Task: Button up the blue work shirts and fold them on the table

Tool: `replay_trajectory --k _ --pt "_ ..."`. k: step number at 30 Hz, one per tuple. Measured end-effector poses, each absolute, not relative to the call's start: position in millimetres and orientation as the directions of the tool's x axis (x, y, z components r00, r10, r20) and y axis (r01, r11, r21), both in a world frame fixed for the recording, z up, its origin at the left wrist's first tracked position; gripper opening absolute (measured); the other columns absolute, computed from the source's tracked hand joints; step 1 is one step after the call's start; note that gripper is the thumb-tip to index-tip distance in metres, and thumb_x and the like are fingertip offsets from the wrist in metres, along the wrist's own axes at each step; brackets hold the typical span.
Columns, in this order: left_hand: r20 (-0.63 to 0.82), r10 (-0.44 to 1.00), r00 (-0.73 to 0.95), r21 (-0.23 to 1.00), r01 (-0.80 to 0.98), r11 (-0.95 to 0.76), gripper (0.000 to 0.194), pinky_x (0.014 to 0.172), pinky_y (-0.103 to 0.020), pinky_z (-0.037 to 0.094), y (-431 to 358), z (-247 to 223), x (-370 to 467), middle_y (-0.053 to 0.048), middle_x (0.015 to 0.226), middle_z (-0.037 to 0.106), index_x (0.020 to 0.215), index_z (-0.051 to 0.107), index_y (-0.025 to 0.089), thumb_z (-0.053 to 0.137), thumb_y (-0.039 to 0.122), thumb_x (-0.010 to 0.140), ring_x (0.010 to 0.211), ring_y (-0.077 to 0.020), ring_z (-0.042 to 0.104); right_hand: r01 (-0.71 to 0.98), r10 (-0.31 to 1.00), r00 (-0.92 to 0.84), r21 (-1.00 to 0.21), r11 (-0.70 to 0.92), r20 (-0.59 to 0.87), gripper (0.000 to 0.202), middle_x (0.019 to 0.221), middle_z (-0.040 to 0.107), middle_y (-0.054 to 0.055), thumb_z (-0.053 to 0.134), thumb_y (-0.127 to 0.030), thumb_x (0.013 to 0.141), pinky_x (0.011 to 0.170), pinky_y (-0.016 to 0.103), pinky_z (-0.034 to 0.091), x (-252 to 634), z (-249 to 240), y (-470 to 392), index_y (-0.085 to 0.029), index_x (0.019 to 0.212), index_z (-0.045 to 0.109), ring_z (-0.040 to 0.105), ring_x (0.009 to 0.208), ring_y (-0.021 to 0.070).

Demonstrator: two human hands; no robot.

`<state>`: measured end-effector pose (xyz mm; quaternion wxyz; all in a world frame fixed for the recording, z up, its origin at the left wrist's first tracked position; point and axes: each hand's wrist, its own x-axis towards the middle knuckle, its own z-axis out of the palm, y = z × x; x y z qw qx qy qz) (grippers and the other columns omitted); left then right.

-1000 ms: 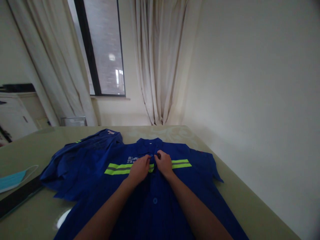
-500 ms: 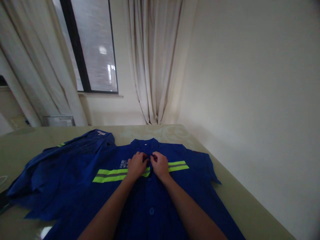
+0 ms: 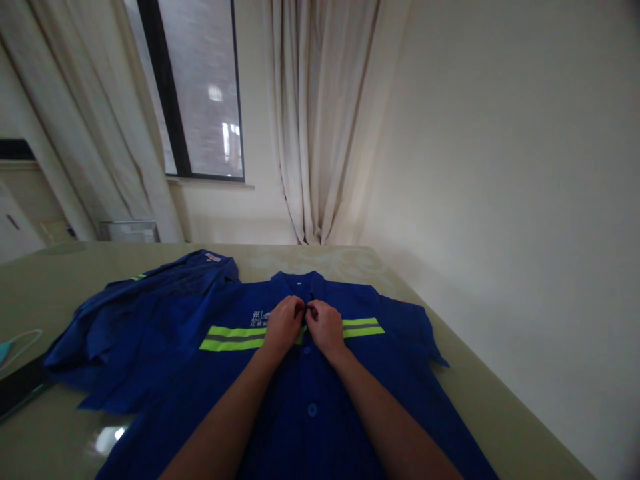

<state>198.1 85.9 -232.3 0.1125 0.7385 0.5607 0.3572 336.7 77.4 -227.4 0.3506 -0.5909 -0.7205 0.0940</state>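
Note:
A blue work shirt (image 3: 400,373) with yellow-green reflective bands lies front side up, its collar toward the far side. My left hand (image 3: 285,327) and my right hand (image 3: 325,327) meet at its front placket, just below the collar. Both have their fingers pinched on the placket edges; whatever button lies between the fingertips is hidden. Further down the placket, a button (image 3: 313,410) shows near my forearms. White printed lettering (image 3: 257,319) sits beside my left hand.
Another blue garment (image 3: 150,307) lies crumpled at the left, against the shirt. A dark flat object (image 3: 23,387) and a face mask (image 3: 6,350) rest on the pale green table (image 3: 500,407) at the far left. A wall (image 3: 525,200) borders the right side.
My fingertips have drawn closer together at the placket. The whole view has shifted slightly, so more of the table's left side, with the mask and dark object, shows.

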Motion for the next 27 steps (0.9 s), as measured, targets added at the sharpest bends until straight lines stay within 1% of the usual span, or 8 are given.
replay_trajectory --k 4,6,9,13,16,19,23,27 --pt "0.425 0.897 0.119 0.556 0.747 -0.363 0.014 0.086 -0.032 0.046 82.5 -231.6 198.8 -0.005 0.095 0.067 0.092 0.064 0.022 0.054 0.011 0.09 0.094 -0.0213 0.064 0.759 0.913 -0.101 -0.563 0.328 0.396 0.02 0.092 0.077 0.006 0.059 -0.02 0.089 0.075 0.025 0.044 337.3 -227.5 76.3 -0.023 0.099 0.076 0.069 0.081 0.0199" --pt "0.432 0.894 0.12 0.563 0.738 -0.372 0.015 0.086 -0.032 0.046 82.4 -231.7 197.9 -0.005 0.095 0.067 0.093 0.064 0.022 0.053 0.011 0.09 0.094 -0.0209 0.063 0.73 0.91 -0.109 -0.589 0.347 0.4 0.02 0.086 0.076 0.005 0.055 -0.024 0.093 0.074 0.025 0.045 338.2 -226.8 76.2 -0.023 0.096 0.075 0.069 0.078 0.0195" --pt "0.439 0.891 0.118 0.589 0.711 -0.384 0.017 0.085 -0.031 0.047 84.1 -231.8 195.9 -0.005 0.094 0.068 0.094 0.064 0.021 0.051 0.011 0.091 0.09 -0.02 0.064 0.637 0.926 -0.088 -0.694 0.335 0.366 0.033 0.071 0.072 0.003 0.042 -0.032 0.101 0.066 0.024 0.046 340.0 -227.0 78.3 -0.022 0.092 0.072 0.069 0.067 0.0175" --pt "0.435 0.894 0.107 0.645 0.656 -0.392 0.017 0.084 -0.032 0.05 87.7 -232.3 194.0 -0.003 0.09 0.07 0.09 0.065 0.021 0.052 0.011 0.09 0.087 -0.0193 0.066 0.459 0.962 -0.107 -0.846 0.271 0.25 0.023 0.055 0.063 -0.004 0.046 -0.035 0.098 0.049 0.022 0.044 342.3 -232.2 85.3 -0.022 0.095 0.065 0.06 0.044 0.014" --pt "0.418 0.904 0.092 0.702 0.598 -0.386 0.018 0.083 -0.03 0.053 90.3 -233.9 192.6 -0.002 0.089 0.074 0.091 0.067 0.022 0.054 0.011 0.087 0.087 -0.0182 0.07 0.405 0.965 -0.12 -0.876 0.261 0.233 0.017 0.055 0.064 -0.004 0.056 -0.037 0.091 0.045 0.021 0.043 343.5 -237.5 90.5 -0.022 0.091 0.063 0.057 0.04 0.0129" --pt "0.398 0.915 0.069 0.752 0.546 -0.368 0.019 0.082 -0.029 0.056 92.5 -236.4 191.2 -0.003 0.092 0.077 0.092 0.07 0.021 0.056 0.01 0.085 0.086 -0.0176 0.072 0.38 0.962 -0.13 -0.883 0.274 0.242 0.019 0.056 0.065 -0.004 0.063 -0.04 0.086 0.045 0.021 0.043 344.6 -240.4 93.0 -0.021 0.089 0.064 0.056 0.04 0.012" --pt "0.385 0.922 0.048 0.792 0.496 -0.357 0.015 0.08 -0.031 0.058 93.7 -237.8 190.3 -0.004 0.089 0.078 0.091 0.072 0.02 0.059 0.015 0.084 0.083 -0.0184 0.074 0.346 0.957 -0.141 -0.893 0.287 0.253 0.025 0.066 0.068 -0.001 0.055 -0.042 0.091 0.043 0.021 0.042 346.3 -238.6 91.7 -0.02 0.09 0.067 0.055 0.041 0.0111" --pt "0.385 0.922 0.03 0.821 0.446 -0.357 0.015 0.081 -0.034 0.06 92.3 -236.2 190.7 -0.005 0.089 0.079 0.093 0.073 0.019 0.064 0.027 0.085 0.082 -0.0204 0.076 0.424 0.947 -0.134 -0.847 0.322 0.293 0.023 0.068 0.068 0.0 0.053 -0.035 0.091 0.049 0.023 0.045 346.0 -233.4 88.0 -0.02 0.093 0.07 0.058 0.046 0.0127"
